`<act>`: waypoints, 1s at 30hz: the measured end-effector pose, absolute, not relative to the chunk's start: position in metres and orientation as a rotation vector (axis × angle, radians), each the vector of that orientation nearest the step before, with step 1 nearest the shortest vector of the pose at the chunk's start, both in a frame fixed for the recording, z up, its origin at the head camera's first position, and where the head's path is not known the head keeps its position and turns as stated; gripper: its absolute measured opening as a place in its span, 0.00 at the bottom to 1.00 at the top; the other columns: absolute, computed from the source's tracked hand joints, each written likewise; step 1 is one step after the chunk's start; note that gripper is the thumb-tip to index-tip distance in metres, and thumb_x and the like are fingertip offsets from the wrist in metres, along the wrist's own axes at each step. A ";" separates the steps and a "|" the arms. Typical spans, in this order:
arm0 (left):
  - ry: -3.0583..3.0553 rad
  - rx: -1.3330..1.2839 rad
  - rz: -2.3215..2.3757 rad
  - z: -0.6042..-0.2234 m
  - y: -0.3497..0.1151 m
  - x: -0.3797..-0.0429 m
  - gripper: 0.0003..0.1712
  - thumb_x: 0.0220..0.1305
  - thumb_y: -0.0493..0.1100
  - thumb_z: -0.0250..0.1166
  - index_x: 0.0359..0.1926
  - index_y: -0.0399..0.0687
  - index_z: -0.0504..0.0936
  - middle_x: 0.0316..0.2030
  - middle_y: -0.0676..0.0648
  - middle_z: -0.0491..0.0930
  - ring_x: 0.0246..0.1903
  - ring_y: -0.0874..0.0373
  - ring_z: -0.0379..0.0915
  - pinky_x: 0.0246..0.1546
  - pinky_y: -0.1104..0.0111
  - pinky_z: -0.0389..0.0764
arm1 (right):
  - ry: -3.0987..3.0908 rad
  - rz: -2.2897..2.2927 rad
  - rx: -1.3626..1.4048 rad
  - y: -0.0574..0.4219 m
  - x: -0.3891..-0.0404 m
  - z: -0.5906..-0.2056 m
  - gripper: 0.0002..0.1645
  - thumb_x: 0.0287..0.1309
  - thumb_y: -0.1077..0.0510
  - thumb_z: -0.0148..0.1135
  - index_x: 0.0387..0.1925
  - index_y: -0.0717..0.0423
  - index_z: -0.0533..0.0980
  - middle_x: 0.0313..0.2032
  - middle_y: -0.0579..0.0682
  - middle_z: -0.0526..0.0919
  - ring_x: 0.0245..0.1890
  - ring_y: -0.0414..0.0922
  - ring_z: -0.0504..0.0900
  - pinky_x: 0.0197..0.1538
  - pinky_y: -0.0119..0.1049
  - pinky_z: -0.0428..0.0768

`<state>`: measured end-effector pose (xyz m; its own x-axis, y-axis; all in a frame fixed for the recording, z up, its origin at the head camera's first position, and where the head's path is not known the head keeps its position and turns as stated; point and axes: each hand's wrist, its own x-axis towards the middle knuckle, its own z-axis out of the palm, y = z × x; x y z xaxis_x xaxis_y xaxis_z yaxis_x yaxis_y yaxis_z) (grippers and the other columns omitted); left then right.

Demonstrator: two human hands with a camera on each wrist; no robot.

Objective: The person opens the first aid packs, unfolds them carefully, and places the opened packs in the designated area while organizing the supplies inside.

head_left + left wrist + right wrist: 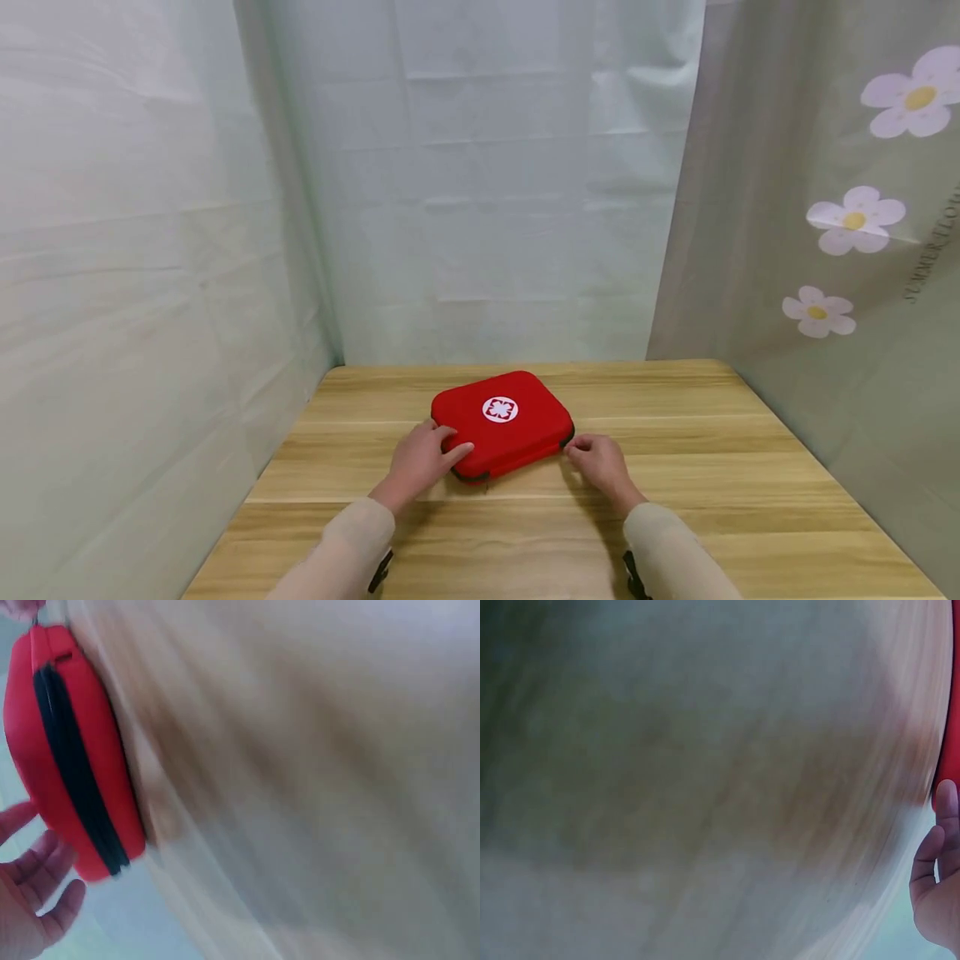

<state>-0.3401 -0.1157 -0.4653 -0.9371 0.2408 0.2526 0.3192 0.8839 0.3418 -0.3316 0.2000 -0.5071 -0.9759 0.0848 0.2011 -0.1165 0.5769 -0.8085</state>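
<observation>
A red first-aid case [528, 429] with a round white emblem on its lid lies on the wooden table, its zipper closed along the front side. My left hand [422, 457] rests at its left end, thumb and a finger laid on the lid, the others loosely bent by the side. In the left wrist view, these fingers [46, 862] lie close to the end of the black zipper [77, 772]. At the front right corner, my right hand [600, 465] pinches the small zipper pull, which is mostly hidden by the fingertips. The right wrist view catches just a red strip of the case [951, 750].
The wood-grain table [697, 467] extends around the case on all sides. Pale curtains [495, 208] hang behind and to both sides of it, and the right one bears printed white flowers [855, 221].
</observation>
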 end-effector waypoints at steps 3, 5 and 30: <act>-2.814 -0.461 -0.683 -0.461 -0.130 -0.361 0.34 0.63 0.59 0.67 0.61 0.41 0.78 0.52 0.40 0.75 0.51 0.45 0.73 0.53 0.51 0.76 | -2.585 1.352 0.039 0.201 -0.332 -0.508 0.06 0.57 0.64 0.65 0.27 0.57 0.84 0.21 0.45 0.81 0.24 0.40 0.73 0.31 0.34 0.71; -2.828 -0.493 -0.788 -0.456 -0.140 -0.375 0.36 0.65 0.54 0.66 0.67 0.38 0.71 0.58 0.35 0.71 0.58 0.39 0.69 0.59 0.48 0.71 | -2.578 1.355 0.048 0.200 -0.332 -0.510 0.06 0.56 0.64 0.65 0.26 0.57 0.84 0.20 0.45 0.81 0.24 0.40 0.73 0.31 0.34 0.70; -3.034 -0.474 -1.122 -0.459 -0.172 -0.393 0.49 0.63 0.58 0.65 0.73 0.31 0.59 0.67 0.30 0.63 0.66 0.37 0.59 0.65 0.46 0.62 | -2.583 1.394 -0.008 0.190 -0.341 -0.507 0.07 0.59 0.63 0.62 0.30 0.60 0.85 0.21 0.48 0.81 0.24 0.41 0.76 0.32 0.34 0.72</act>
<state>-0.3925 -0.1723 -0.4587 -0.9500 0.3118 -0.0190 0.2244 0.7235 0.6528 -0.3411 0.1897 -0.5067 -0.9788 0.1019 0.1778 -0.0928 0.5534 -0.8277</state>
